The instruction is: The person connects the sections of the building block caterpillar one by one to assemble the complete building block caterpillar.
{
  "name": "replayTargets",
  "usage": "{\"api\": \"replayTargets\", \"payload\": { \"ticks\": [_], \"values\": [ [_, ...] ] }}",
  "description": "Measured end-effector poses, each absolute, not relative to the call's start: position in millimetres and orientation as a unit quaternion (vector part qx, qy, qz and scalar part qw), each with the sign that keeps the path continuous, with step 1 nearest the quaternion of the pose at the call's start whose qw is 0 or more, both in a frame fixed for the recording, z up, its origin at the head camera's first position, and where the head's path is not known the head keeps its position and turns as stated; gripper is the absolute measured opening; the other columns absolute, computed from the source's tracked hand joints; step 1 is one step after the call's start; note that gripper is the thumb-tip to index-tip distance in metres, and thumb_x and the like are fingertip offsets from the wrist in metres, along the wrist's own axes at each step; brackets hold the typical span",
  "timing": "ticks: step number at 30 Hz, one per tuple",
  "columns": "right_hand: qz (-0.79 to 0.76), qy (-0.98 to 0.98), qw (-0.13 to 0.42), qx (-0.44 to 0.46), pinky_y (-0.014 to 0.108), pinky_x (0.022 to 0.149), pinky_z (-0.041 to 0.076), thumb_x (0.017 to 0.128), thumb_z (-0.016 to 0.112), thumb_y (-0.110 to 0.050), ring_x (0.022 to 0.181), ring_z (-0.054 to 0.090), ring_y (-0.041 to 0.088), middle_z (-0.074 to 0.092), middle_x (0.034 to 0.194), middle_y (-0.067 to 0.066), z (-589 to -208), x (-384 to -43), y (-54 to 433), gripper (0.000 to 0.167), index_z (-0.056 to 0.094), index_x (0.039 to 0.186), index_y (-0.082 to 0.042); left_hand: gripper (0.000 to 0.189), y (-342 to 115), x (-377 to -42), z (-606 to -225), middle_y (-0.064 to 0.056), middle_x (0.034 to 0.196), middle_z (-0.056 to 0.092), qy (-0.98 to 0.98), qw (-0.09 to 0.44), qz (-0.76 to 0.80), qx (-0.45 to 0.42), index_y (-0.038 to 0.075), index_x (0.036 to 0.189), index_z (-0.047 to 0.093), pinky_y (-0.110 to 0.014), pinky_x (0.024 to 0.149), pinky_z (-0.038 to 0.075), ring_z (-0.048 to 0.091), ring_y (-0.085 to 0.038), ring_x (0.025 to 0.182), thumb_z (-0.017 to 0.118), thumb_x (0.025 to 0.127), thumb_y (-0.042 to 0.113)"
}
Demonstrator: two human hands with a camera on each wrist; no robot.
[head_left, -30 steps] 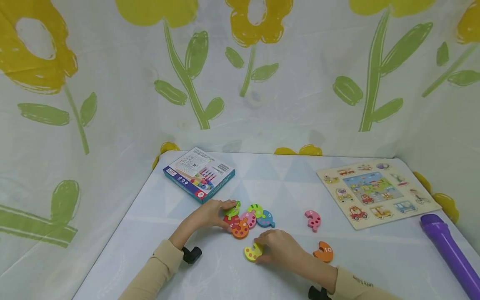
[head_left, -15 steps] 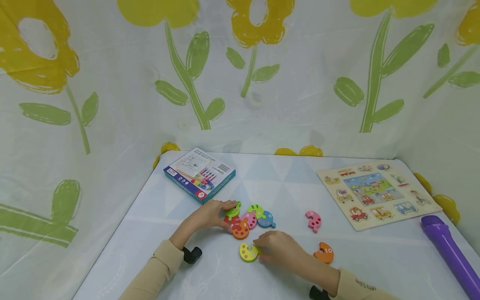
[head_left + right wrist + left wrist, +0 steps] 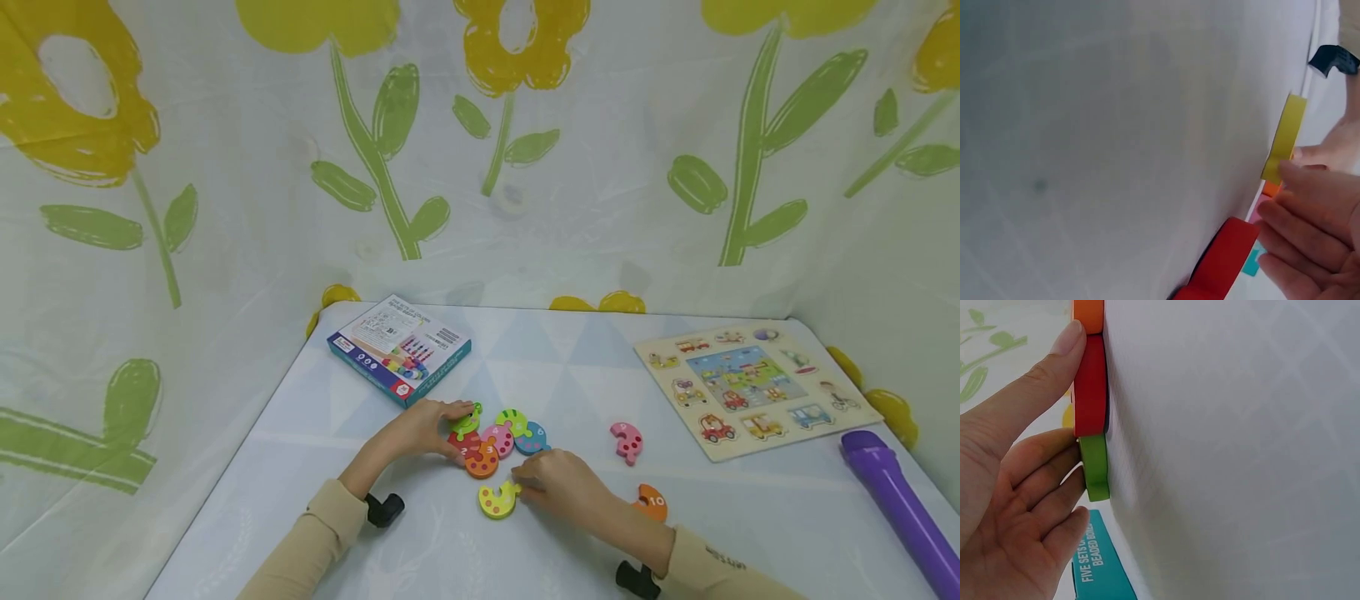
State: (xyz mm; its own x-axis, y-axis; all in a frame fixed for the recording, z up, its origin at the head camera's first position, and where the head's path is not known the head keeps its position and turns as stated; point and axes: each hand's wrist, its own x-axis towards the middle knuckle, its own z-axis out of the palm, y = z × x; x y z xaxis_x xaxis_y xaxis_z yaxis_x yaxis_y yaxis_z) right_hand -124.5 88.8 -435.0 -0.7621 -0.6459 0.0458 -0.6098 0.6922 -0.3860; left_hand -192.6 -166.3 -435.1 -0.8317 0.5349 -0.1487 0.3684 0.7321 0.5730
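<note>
In the head view my left hand (image 3: 423, 429) spans the left end of a joined row of numbered caterpillar puzzle pieces. Its thumb lies against the red piece (image 3: 1091, 387), near the orange piece (image 3: 1089, 315), and its fingers curve to the green head piece (image 3: 1095, 465). Pink (image 3: 498, 438), striped green (image 3: 512, 421) and blue (image 3: 531, 439) pieces continue the row. My right hand (image 3: 562, 492) pinches the knobbed end of a yellow curved puzzle piece (image 3: 495, 503), just below the row. Its thumb overlaps the yellow piece's end in the right wrist view.
A loose pink piece (image 3: 627, 442) and an orange piece numbered 10 (image 3: 653, 503) lie beyond my right hand. A boxed toy set (image 3: 401, 346) sits back left. A wooden picture puzzle board (image 3: 750, 433) lies back right, near a purple tube-shaped object (image 3: 896, 500).
The yellow piece slides slightly left, then turns so its knobbed end shows. My right hand shifts a little away from me, closer to the row. The left hand stays put.
</note>
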Motion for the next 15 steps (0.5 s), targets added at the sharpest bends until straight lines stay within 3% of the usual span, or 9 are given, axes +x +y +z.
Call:
{"api": "replayTargets", "payload": {
  "ticks": [6,15],
  "values": [
    [-0.201,0.913,0.065,-0.35,0.029,0.078,0.057,0.076,0.083,-0.023,0.093,0.069,0.017,0.074,0.097,0.002,-432,-117,87,0.032,0.075,0.102,-0.006,0.078,-167,-192,-435,-0.003,0.144,0.049,0.916,0.153,0.272,0.252,0.013,0.14,0.052,-0.044,0.108,0.037,0.04,-0.026,0.136,0.085,0.072,0.031],
    [-0.176,0.915,0.049,-0.358,0.03,0.081,0.056,0.075,0.083,-0.034,0.095,0.068,0.015,0.074,0.098,-0.001,-432,-110,79,0.039,0.076,0.103,-0.009,0.078,-166,-193,-436,-0.003,0.144,0.048,0.92,0.151,0.266,0.245,0.015,0.141,0.052,-0.045,0.109,0.036,0.039,-0.026,0.136,0.085,0.072,0.032]
  ]
}}
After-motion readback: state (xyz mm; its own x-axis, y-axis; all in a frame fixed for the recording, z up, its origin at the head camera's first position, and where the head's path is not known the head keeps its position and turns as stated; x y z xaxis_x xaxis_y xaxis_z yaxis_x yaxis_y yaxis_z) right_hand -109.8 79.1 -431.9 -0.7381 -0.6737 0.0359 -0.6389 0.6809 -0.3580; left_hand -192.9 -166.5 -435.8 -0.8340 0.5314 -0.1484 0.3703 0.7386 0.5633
